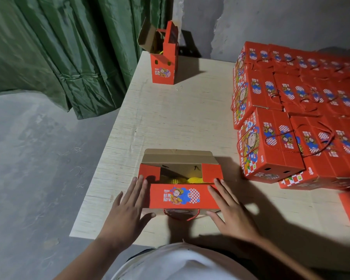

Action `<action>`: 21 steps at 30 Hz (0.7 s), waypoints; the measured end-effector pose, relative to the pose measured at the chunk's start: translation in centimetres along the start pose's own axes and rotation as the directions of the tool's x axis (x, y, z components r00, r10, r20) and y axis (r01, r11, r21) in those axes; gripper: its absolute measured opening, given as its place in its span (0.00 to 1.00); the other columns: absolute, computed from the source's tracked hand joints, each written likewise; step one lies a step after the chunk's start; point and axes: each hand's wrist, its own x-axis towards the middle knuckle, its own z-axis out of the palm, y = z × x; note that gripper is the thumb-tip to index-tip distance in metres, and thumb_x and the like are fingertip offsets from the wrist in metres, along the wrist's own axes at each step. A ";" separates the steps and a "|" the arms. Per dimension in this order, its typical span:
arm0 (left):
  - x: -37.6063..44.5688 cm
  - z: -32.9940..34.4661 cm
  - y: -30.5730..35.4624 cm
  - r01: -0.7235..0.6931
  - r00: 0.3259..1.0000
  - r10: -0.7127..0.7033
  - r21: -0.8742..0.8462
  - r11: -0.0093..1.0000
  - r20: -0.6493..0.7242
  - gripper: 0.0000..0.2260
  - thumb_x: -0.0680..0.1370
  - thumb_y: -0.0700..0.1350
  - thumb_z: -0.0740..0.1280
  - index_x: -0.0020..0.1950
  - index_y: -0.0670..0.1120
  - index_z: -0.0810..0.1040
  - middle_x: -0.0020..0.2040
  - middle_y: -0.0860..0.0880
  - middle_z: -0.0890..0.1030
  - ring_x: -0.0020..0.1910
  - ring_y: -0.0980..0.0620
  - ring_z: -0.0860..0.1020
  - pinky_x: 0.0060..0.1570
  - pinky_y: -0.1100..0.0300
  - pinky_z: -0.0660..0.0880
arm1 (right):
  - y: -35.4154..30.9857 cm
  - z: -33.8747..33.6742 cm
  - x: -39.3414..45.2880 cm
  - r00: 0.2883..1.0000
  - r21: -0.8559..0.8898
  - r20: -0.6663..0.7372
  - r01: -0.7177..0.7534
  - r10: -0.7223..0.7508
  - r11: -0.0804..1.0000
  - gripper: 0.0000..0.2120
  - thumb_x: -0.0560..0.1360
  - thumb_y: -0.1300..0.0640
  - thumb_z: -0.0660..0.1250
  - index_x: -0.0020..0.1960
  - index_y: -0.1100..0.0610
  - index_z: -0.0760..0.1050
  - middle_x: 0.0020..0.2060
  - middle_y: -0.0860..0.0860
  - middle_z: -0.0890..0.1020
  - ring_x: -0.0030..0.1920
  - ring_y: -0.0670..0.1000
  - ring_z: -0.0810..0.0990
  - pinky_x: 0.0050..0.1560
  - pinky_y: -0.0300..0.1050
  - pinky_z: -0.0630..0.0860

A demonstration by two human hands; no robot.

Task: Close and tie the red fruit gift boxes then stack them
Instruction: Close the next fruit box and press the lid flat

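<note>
Bare tabletop (pixel 176 118) between open near box (pixel 180 178), far box (pixel 163 63), right-hand stack (pixel 291 110).

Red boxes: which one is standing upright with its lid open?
The lone box at the table's far left edge, beside the green curtain. It stands tall; the open box between the hands lies flat, and the stacked ones are closed.

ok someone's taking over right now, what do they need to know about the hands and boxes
Left hand and right hand: both open, fingers flat against the ends of the open box at the near table edge.
Its flaps are up, yellow fruit showing, red cord loose in front.
Second open box stands at the far corner.
Done: closed boxes stacked at right.
Left: close, tie and stack both.
</note>
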 end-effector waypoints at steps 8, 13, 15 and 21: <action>0.1 0.3 0.6 0.053 0.999 -0.053 -0.029 0.998 0.009 0.42 0.82 0.73 0.47 0.86 0.47 0.42 0.86 0.50 0.42 0.85 0.49 0.44 0.74 0.44 0.69 | -0.7 0.0 0.2 0.998 -0.134 0.042 -0.049 0.055 0.990 0.41 0.79 0.33 0.57 0.85 0.53 0.53 0.85 0.47 0.48 0.84 0.48 0.47 0.79 0.46 0.54; 0.1 0.5 0.9 0.094 0.995 -0.093 -0.031 0.995 0.039 0.43 0.81 0.74 0.46 0.86 0.48 0.43 0.86 0.51 0.41 0.85 0.49 0.43 0.72 0.43 0.70 | -1.3 0.2 0.1 0.994 -0.172 0.048 -0.085 0.095 0.981 0.43 0.77 0.33 0.59 0.85 0.53 0.52 0.85 0.47 0.47 0.84 0.48 0.47 0.77 0.46 0.56; 0.3 0.5 0.9 0.097 0.994 -0.096 -0.028 0.995 0.053 0.43 0.81 0.75 0.45 0.86 0.48 0.44 0.86 0.52 0.41 0.85 0.47 0.44 0.71 0.43 0.71 | -1.4 0.3 0.2 0.993 -0.154 0.054 -0.095 0.104 0.984 0.44 0.77 0.33 0.59 0.85 0.52 0.50 0.85 0.46 0.47 0.84 0.48 0.47 0.77 0.45 0.57; 0.9 0.5 0.4 0.103 0.995 -0.105 -0.198 0.975 0.001 0.34 0.84 0.70 0.44 0.86 0.56 0.44 0.85 0.60 0.41 0.84 0.55 0.42 0.71 0.48 0.69 | -1.2 -0.1 0.3 0.993 -0.070 0.048 -0.100 0.103 0.993 0.39 0.79 0.35 0.57 0.85 0.51 0.55 0.85 0.45 0.49 0.84 0.47 0.49 0.79 0.45 0.56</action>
